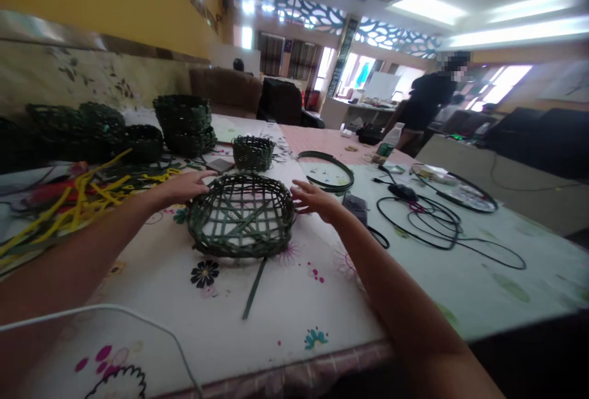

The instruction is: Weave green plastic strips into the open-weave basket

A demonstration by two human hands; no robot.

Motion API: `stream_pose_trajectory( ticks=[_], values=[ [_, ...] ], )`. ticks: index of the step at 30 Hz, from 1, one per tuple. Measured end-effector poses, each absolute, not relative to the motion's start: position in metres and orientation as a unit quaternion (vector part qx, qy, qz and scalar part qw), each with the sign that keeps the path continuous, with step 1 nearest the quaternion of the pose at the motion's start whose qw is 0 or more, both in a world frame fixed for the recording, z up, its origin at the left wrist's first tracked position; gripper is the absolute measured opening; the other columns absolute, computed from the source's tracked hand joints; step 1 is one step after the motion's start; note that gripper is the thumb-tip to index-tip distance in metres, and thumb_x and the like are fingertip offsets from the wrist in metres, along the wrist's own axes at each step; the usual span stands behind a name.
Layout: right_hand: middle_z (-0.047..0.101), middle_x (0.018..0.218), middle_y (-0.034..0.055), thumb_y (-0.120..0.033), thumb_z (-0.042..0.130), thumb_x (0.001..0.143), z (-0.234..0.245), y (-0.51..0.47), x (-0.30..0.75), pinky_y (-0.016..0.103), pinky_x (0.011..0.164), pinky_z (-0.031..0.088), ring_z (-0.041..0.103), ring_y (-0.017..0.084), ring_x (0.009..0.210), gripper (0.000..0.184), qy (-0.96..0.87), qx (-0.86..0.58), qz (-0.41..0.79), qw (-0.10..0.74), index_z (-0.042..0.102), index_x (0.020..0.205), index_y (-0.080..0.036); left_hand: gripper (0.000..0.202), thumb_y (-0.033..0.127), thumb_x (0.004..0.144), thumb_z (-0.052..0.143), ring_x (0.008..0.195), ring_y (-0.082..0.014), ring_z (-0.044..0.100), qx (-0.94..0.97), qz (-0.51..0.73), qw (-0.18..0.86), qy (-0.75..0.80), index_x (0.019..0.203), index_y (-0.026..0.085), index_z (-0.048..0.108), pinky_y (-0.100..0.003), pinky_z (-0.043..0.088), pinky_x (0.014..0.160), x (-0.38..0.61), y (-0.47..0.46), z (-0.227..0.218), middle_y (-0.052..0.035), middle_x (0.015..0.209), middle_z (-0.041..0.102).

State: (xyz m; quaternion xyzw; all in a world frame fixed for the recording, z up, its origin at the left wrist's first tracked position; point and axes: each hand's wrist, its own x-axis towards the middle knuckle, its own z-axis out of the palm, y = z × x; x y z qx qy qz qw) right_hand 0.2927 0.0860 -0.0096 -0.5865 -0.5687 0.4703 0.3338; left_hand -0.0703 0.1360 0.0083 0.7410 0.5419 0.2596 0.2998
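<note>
Nearest, the **left hand** (184, 187) and **right hand** (317, 199) reach forward over a floral **table cover** (280, 307), both open with the fingers spread. Neither visibly grips anything. The left fingers lie at the left rim of a shallow, open-weave **green strip basket** (242, 216), and the right fingertips curve just beside its right rim; I cannot tell whether either hand actually touches it.

The basket sits between the hands, mouth up, with its long axis running across from hand to hand. A loose **green strip** (254, 288) runs from under its near edge toward the person. Beside the left hand lies a tangle of **yellow strips** (83, 215) mixed with red and dark pieces. A **white cable** (105, 310) curves in front of the left forearm.

Past the right hand lie a flat **dark object** (354, 209), hard to make out, and looped **black cords** (427, 221). Ahead of the basket are a **small woven basket** (253, 153), a **green hoop** (326, 172) and a **stack of dark woven baskets** (184, 123). Far off to the right stands a **person in dark clothes** (426, 101). Both forearms run out of the frame.
</note>
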Motion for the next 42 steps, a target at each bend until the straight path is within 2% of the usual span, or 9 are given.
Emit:
stream_pose_trajectory(
  ticks=[3, 7, 11, 15, 21, 29, 33, 37, 42],
  values=[
    [0.071, 0.118, 0.011, -0.041, 0.068, 0.086, -0.019, 0.074, 0.292, 0.028, 0.069, 0.058, 0.068, 0.018, 0.088, 0.062, -0.581, -0.521, 0.531, 0.33, 0.053, 0.143, -0.021, 0.074, 0.046, 0.076, 0.065, 0.056, -0.0227, 0.069, 0.725, 0.157, 0.39, 0.545, 0.146, 0.026, 0.051, -0.027, 0.051, 0.046, -0.078, 0.108, 0.011, -0.0094, 0.078, 0.075],
    [0.07, 0.125, 0.01, -0.034, 0.07, 0.086, -0.02, 0.067, 0.284, 0.036, 0.094, 0.055, 0.066, 0.021, 0.108, 0.056, -0.59, -0.521, 0.496, 0.366, 0.058, 0.138, -0.02, 0.063, 0.061, 0.082, 0.055, 0.076, -0.0273, 0.074, 0.707, 0.204, 0.341, 0.585, 0.131, 0.023, 0.066, -0.03, 0.056, 0.054, -0.074, 0.088, 0.009, -0.016, 0.108, 0.076],
    [0.066, 0.133, 0.0103, -0.04, 0.066, 0.089, -0.016, 0.057, 0.278, 0.037, 0.1, 0.053, 0.065, 0.022, 0.113, 0.06, -0.58, -0.508, 0.518, 0.369, 0.052, 0.144, -0.021, 0.058, 0.062, 0.084, 0.056, 0.117, -0.031, 0.065, 0.691, 0.256, 0.36, 0.572, 0.129, 0.028, 0.067, -0.039, 0.059, 0.084, -0.061, 0.078, 0.002, -0.0095, 0.14, 0.062],
    [0.067, 0.129, 0.0115, -0.058, 0.046, 0.097, -0.018, 0.051, 0.268, 0.036, 0.091, 0.057, 0.07, 0.021, 0.101, 0.061, -0.515, -0.485, 0.579, 0.405, 0.051, 0.144, -0.02, 0.056, 0.058, 0.084, 0.063, 0.141, -0.0281, 0.046, 0.67, 0.313, 0.407, 0.536, 0.133, 0.029, 0.065, -0.042, 0.039, 0.115, -0.05, 0.067, -0.007, -0.0058, 0.151, 0.052],
    [0.067, 0.13, 0.0135, -0.074, 0.019, 0.095, -0.029, 0.052, 0.259, 0.036, 0.086, 0.059, 0.071, 0.022, 0.099, 0.079, -0.476, -0.493, 0.552, 0.475, 0.051, 0.143, -0.019, 0.066, 0.063, 0.095, 0.037, 0.118, -0.0273, 0.066, 0.493, 0.415, 0.611, 0.46, 0.14, 0.019, 0.057, -0.043, 0.053, 0.102, -0.034, 0.063, -0.028, -0.0125, 0.133, 0.067],
    [0.062, 0.138, 0.0119, -0.075, 0.017, 0.095, -0.023, 0.054, 0.273, 0.046, 0.108, 0.045, 0.059, 0.027, 0.126, 0.08, -0.61, -0.533, 0.408, 0.421, 0.056, 0.141, -0.021, 0.062, 0.056, 0.099, 0.035, 0.113, -0.0235, 0.068, 0.446, 0.439, 0.62, 0.473, 0.148, 0.02, 0.047, -0.038, 0.054, 0.101, -0.025, 0.058, -0.03, -0.0102, 0.129, 0.069],
    [0.063, 0.135, 0.0143, -0.075, 0.034, 0.092, 0.011, 0.018, 0.253, 0.053, 0.113, 0.036, 0.052, 0.034, 0.131, 0.073, -0.717, -0.551, 0.106, 0.413, 0.066, 0.128, -0.02, 0.07, 0.066, 0.097, 0.026, 0.122, -0.0249, 0.064, 0.538, 0.389, 0.605, 0.439, 0.156, 0.029, 0.033, -0.041, 0.052, 0.103, -0.033, 0.058, -0.026, -0.011, 0.141, 0.061],
    [0.072, 0.117, 0.0163, -0.074, 0.054, 0.084, 0.016, -0.057, 0.197, 0.052, 0.103, 0.047, 0.067, 0.034, 0.108, 0.075, -0.856, -0.425, 0.05, 0.291, 0.061, 0.134, -0.018, 0.072, 0.069, 0.096, 0.016, 0.143, -0.0249, 0.044, 0.649, 0.35, 0.512, 0.441, 0.158, 0.033, 0.025, -0.044, 0.04, 0.115, -0.034, 0.054, -0.029, -0.0082, 0.16, 0.04],
    [0.076, 0.084, 0.0126, -0.017, 0.06, 0.09, -0.01, -0.077, 0.171, 0.046, 0.089, 0.05, 0.07, 0.027, 0.073, 0.039, -0.899, -0.43, -0.004, 0.081, 0.061, 0.129, -0.012, 0.071, 0.069, 0.096, 0.021, 0.154, -0.0273, 0.017, 0.832, 0.323, 0.278, 0.354, 0.133, 0.027, 0.064, -0.048, 0.013, 0.126, -0.039, 0.055, -0.029, -0.0048, 0.164, 0.031]
  ],
)
